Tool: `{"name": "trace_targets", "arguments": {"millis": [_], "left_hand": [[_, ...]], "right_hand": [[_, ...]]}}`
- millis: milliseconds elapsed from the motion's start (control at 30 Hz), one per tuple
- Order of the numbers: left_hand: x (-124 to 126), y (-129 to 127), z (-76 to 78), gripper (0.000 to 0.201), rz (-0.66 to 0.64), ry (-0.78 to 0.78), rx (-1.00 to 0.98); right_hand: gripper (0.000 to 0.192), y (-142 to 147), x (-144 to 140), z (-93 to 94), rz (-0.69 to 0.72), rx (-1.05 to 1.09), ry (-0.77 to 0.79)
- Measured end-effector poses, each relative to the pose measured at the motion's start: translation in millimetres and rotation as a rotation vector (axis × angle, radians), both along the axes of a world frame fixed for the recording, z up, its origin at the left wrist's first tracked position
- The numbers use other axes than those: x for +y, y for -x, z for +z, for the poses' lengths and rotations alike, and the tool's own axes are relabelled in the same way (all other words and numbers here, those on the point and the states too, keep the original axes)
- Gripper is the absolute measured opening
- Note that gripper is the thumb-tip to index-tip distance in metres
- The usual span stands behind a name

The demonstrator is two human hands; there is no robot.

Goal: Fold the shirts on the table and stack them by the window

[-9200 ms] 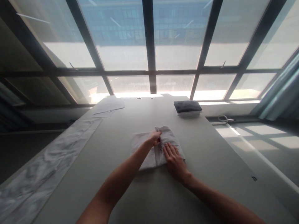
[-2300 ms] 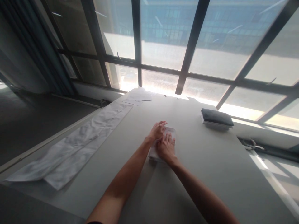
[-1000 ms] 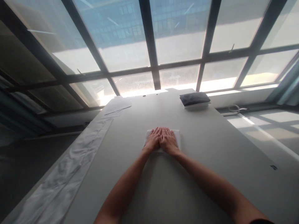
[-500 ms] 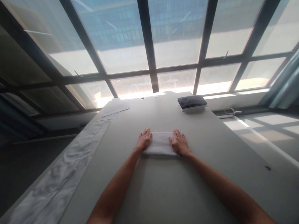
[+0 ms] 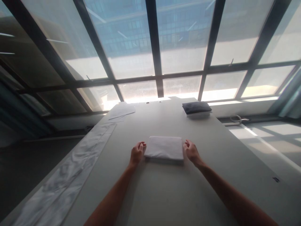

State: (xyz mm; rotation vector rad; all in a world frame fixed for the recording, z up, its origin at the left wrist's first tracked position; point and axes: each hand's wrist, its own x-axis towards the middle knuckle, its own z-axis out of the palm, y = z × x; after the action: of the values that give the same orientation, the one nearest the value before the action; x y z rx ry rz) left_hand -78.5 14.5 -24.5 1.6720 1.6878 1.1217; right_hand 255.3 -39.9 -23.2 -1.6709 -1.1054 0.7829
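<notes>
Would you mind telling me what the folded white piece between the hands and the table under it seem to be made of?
Folded white piece: apparently soft matte cloth, judging by rounded edges and layered thickness. Table: smooth pale grey top with a dull sheen, perhaps laminate; the look leaves it open.

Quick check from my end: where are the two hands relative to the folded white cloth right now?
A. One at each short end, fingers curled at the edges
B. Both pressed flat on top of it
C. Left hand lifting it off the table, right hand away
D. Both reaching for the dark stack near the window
A: the left hand and right hand flank the folded white cloth, which lies flat on the table, with its top uncovered.
</notes>
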Motion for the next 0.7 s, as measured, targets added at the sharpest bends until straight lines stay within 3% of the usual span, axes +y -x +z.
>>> {"name": "trace_targets", "arguments": {"millis": [133, 300, 433, 533, 700], "left_hand": [[-27, -11, 2.6, 0.042, -0.051, 0.059, 0.074], [-31, -20, 24.0, 0.027, -0.135, 0.216, 0.064], [-40, -21, 42.5, 0.032, -0.239, 0.454, -0.170], [-52, -27, 50.3, 0.047, -0.353, 0.508, -0.470], [-61, -50, 44.8, 0.058, -0.327, 0.559, -0.824]], "right_hand": [[0.029, 7, -9, 17.1, 0.157, 0.235, 0.129], [0.017, 5, -10, 21.6, 0.185, 0.434, 0.293], [0.012, 5, -11, 13.4, 0.254, 0.444, 0.237], [0.017, 6, -12, 13.6, 0.251, 0.536, 0.146], [0.040, -11, -22, 26.7, 0.376, 0.909, 0.161]]}}
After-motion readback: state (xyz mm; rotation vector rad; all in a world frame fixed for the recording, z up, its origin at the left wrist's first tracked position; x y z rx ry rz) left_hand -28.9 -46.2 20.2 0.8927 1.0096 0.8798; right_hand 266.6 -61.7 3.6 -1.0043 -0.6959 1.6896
